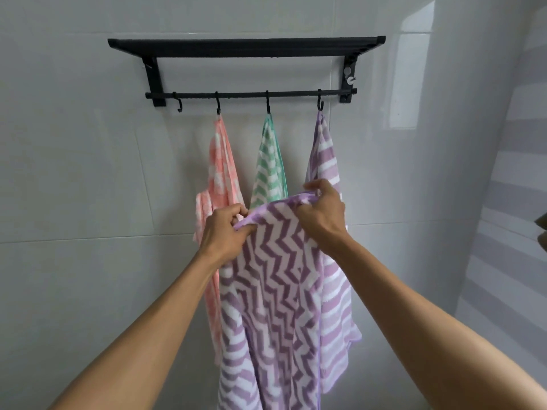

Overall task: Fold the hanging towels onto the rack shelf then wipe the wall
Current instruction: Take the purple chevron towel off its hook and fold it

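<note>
On my feed the black rack is fixed to the pale tiled wall, and its top shelf, seen from below, shows nothing on it from this angle. Under the shelf runs a rail with four hooks: the leftmost hook carries nothing, the next holds a pink towel, the third a green towel, and the rightmost a light purple striped towel, all three hanging against the wall. A fourth one, the purple zigzag towel, is off the hooks and in my hands, draped down in front of the others and covering the lower part of the pink and striped ones. My left hand is raised with the forearm coming up from the lower left, its fingers curled and pinching the upper edge of the zigzag towel near its left end. My right hand sits slightly higher and just beside it, fingers bent over and gripping the same upper edge, bunching the cloth into a small fold. The two hands are close but not touching, with the towel's edge stretched between them. To the right, a second glossy wall reflects striped bands and a bright window patch.
</note>
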Motion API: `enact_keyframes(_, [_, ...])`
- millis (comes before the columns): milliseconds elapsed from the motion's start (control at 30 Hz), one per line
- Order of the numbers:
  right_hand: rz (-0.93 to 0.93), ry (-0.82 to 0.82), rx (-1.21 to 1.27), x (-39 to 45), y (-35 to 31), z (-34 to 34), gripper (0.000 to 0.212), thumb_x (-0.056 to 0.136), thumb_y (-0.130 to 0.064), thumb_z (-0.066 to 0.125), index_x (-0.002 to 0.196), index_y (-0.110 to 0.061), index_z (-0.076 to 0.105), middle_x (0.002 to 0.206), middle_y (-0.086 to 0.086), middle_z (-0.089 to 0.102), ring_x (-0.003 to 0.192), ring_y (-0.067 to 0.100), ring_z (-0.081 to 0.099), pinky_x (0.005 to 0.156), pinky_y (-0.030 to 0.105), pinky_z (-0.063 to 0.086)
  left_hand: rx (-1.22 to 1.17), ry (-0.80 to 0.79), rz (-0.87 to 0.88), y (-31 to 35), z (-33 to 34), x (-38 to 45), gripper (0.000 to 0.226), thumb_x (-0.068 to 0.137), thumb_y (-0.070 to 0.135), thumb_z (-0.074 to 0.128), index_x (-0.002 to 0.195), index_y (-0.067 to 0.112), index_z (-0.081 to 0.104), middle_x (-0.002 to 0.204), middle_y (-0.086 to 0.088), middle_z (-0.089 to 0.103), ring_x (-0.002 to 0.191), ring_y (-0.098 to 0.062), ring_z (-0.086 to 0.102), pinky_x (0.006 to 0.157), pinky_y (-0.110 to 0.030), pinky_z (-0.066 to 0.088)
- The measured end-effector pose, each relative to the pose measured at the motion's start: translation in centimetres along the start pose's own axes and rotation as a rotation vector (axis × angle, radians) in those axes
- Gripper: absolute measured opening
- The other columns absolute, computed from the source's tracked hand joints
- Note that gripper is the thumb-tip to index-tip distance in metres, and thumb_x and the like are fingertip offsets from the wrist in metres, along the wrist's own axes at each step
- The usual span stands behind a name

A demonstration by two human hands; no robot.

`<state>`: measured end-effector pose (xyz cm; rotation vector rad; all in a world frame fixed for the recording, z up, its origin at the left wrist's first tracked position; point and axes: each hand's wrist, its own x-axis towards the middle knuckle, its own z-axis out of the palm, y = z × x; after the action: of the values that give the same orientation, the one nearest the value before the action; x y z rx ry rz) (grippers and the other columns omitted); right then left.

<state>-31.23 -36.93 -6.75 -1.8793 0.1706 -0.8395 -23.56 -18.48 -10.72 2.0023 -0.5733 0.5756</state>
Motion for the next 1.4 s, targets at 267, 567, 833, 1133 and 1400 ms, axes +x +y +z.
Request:
enact_keyframes(267, [-0.107,-0.332,-0.264,-0.8,1.1,2.3,0.017,0.088,-0.015,0.06,0.099,-0.013,0.072,0.09,0.01,0.07,0.081,0.026,0.065,0.058,0.024,0.043,0.034,-0.053,0.119,3.7,0.7,1.0,0.017,0.075,0.0,0.078,0.071,0.016,0.072,0.046,0.016,0.051,0.045,-0.002,0.044,0.05,-0.015,0.036])
enact_keyframes(567, [0.086,0.151,-0.142,2.1,0.3,-1.6,0.028,0.09,-0.011,0.049,0.102,-0.014,0.075,0.098,0.012,0.07,0.085,0.029,0.062,0.076,0.031,0.049,-0.035,-0.129,-0.03,-0.6,0.7,-1.0,0.022,0.081,0.026,0.083,0.079,0.023,0.061,0.059,0.008,0.052,0.054,-0.013,0.042,0.058,-0.028,0.036])
enact_keyframes(833, [-0.15,-0.437,-0.21,-0.6,1.6,1.8,0.035,0.092,-0.011,0.057,0.126,-0.011,0.063,0.099,0.005,0.066,0.086,0.02,0.059,0.068,0.016,0.048,0.087,-0.073,0.109,3.3,1.8,1.8,0.012,0.077,0.014,0.078,0.073,0.025,0.076,0.068,0.005,0.071,0.062,-0.01,0.061,0.061,-0.023,0.046])
enact_keyframes(1133, [0.046,0.033,-0.151,2.0,1.2,-1.2,0.026,0.095,-0.012,0.048,0.096,-0.011,0.074,0.086,0.007,0.066,0.083,0.027,0.059,0.072,0.029,0.044,0.103,-0.211,0.011,1.4,0.8,0.2,0.026,0.076,0.031,0.087,0.072,0.021,0.063,0.059,0.006,0.055,0.054,-0.01,0.044,0.055,-0.027,0.035])
enact_keyframes(1400, [-0.044,-0.338,-0.171,0.0,0.2,-1.4,0.052,0.093,-0.009,0.057,0.143,-0.02,0.052,0.108,0.002,0.062,0.075,0.015,0.065,0.058,0.012,0.05,0.179,-0.081,0.034,1.7,0.0,0.5,0.014,0.072,0.028,0.079,0.063,0.029,0.068,0.056,0.009,0.058,0.06,-0.016,0.054,0.062,-0.04,0.051])
